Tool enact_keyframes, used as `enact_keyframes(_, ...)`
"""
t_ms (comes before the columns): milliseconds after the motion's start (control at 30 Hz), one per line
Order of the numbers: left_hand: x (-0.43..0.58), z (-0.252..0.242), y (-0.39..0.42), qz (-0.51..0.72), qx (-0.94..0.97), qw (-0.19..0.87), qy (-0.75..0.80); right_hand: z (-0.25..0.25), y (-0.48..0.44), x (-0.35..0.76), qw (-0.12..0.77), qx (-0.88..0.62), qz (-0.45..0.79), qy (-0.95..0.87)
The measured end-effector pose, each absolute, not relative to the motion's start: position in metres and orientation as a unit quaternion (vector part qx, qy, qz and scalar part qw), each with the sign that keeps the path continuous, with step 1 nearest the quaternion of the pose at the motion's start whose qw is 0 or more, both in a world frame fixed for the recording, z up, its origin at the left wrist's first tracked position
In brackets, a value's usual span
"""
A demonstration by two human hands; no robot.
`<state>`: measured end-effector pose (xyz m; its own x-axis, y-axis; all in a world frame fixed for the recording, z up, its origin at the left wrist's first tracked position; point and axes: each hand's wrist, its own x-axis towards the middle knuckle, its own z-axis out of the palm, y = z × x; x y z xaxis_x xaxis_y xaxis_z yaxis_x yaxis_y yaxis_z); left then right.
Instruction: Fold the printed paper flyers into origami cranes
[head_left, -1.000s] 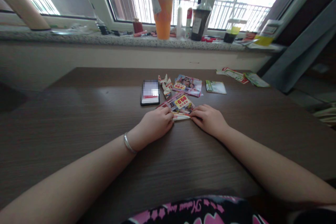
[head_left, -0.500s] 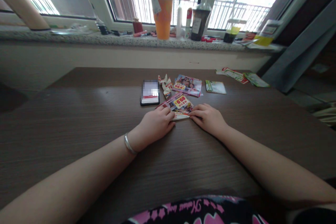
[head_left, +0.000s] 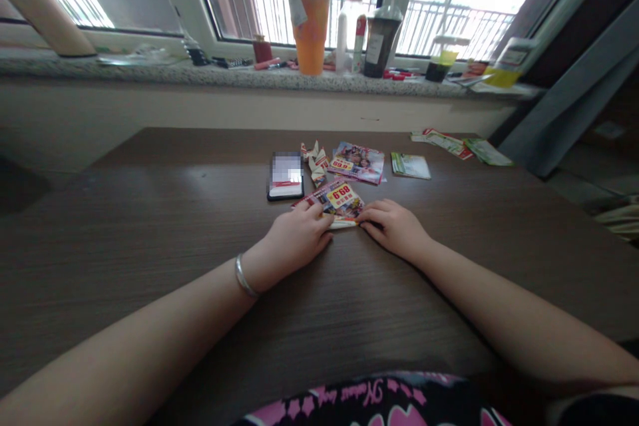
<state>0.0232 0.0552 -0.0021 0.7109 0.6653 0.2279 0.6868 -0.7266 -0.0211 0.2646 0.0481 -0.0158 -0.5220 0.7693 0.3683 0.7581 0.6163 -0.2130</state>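
Note:
A colourful printed flyer (head_left: 343,196) lies on the dark wooden table (head_left: 150,233), its near edge folded up into a narrow pale strip. My left hand (head_left: 301,231) presses on the flyer's left side, fingers closed over the fold. At the right end of that fold, my right hand (head_left: 392,225) pinches the corner between thumb and fingers. Just beyond the flyer are a folded paper piece (head_left: 317,165) and a stack of similar flyers (head_left: 360,163). A phone (head_left: 285,176) with a lit screen lies to the left of them.
A small stack of green and white paper (head_left: 410,166) lies right of the flyers. Paper strips (head_left: 449,144) are at the far right edge. On the windowsill (head_left: 249,75) stand an orange drink cup (head_left: 310,26), a dark drink cup (head_left: 380,43) and several bottles.
The flyer has shifted slightly left and toward me, and my right hand's fingertips have moved a little left with it. My left hand has hardly moved.

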Motion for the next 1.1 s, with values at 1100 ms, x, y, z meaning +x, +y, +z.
enact_keyframes(1100, 0.029, 0.002, 0.044, -0.051, -0.920, 0.118, -0.370, -0.015, 0.048, 0.264, 0.185, -0.446, -0.033, -0.875)
